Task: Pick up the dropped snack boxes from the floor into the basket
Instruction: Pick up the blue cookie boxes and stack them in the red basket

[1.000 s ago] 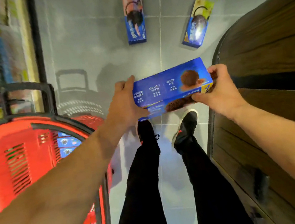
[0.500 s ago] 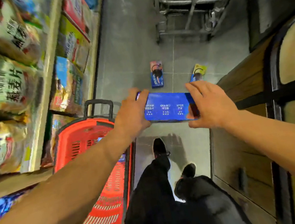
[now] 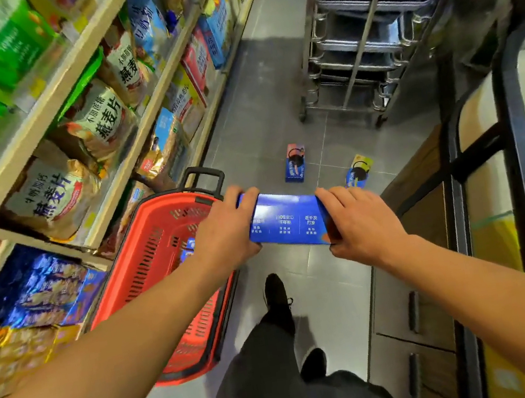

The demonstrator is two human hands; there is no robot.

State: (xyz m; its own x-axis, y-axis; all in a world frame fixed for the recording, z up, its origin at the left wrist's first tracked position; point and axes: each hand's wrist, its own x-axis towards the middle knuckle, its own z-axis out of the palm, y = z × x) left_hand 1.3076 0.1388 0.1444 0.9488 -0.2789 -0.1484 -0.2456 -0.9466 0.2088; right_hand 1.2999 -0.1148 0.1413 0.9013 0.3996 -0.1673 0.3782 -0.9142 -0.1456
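Note:
I hold a long blue snack box [image 3: 287, 222] level in front of me, above the floor and just right of the red basket [image 3: 147, 263]. My left hand [image 3: 225, 233] grips its left end and my right hand [image 3: 358, 221] grips its right end. Another blue box [image 3: 188, 251] lies inside the basket, mostly hidden by my left hand. On the grey floor ahead lie two more boxes: a blue and pink one [image 3: 295, 162] and a blue and yellow one [image 3: 359, 170].
Shelves packed with oat bags and snack packs [image 3: 79, 132] line the left side. A metal tray rack on wheels [image 3: 364, 28] stands ahead on the right. A wooden counter with drawers [image 3: 419, 294] runs along the right. My legs and black shoes [image 3: 278, 300] are below.
My head and body have risen, so the aisle and shelves show more. The box has moved left toward the basket, still in both hands.

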